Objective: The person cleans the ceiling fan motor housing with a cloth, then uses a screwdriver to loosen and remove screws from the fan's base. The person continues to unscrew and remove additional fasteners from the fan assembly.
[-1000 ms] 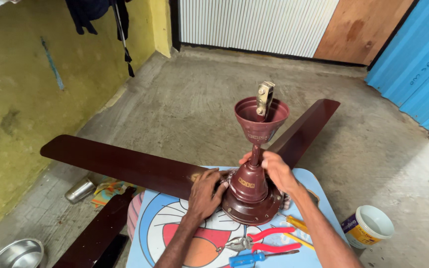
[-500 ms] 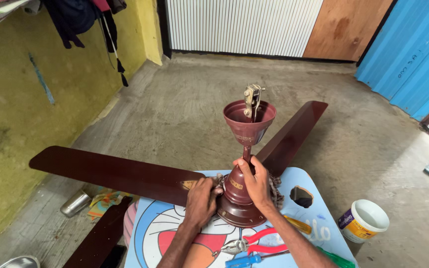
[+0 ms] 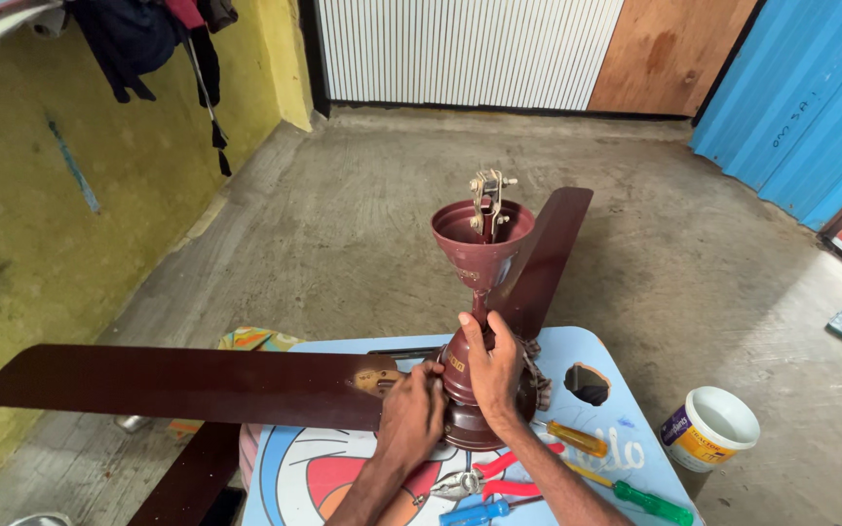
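Fan point(image 3: 470, 390): dark red, standing on the table point(image 3: 626, 438) under your hands, rod and cup point(image 3: 482, 239) pointing up, long axis upright. Your right hand point(image 3: 491, 368) wraps the motor's upper cone, fingers curled against it. Your left hand point(image 3: 411, 414), fingers bunched, presses the motor's left side where one blade point(image 3: 177, 387) runs out leftward; a second blade point(image 3: 543, 253) angles away behind the cup. Tub point(image 3: 710, 429): white, round, yellow-and-blue label, on the floor right of the fan. Screwdrivers point(image 3: 577, 438), pliers point(image 3: 475, 480): table, just right of and below the fan.
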